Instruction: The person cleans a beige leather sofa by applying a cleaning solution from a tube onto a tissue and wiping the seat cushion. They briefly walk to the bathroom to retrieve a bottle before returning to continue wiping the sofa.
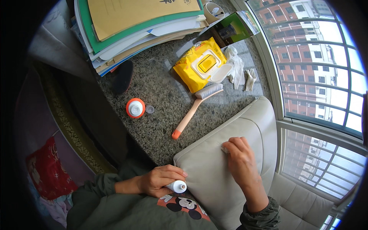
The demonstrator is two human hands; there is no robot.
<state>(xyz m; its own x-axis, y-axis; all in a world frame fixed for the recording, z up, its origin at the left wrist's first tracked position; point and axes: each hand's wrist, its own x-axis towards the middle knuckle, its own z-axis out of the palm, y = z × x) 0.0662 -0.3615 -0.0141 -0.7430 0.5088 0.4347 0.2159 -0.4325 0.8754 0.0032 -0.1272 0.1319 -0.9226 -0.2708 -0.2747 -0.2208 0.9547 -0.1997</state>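
Observation:
A white tube [178,186] with its nozzle uncovered is held in my left hand [161,179], whose fingertips rest by the corner of a pale grey leather-like cushion [212,161]. My right hand [241,159] pinches a small crumpled whitish wad [224,149] against the cushion's face. Some faint marks show on the surface beside that wad. On the granite top lies a long-handled brush [188,118] with pale bristles and an orange handle tip. Farther left stands an orange-and-white bottle [135,108], with a small clear cap [150,109] beside it.
A yellow wipes pack [201,64] lies with its lid raised, next to crumpled white wipes [236,66]. A dark brush [124,77] sits near a tall stack of folders and papers [138,31]. A green box [230,30], a paper cup [213,13] and a barred window [313,63] border the granite top [155,138].

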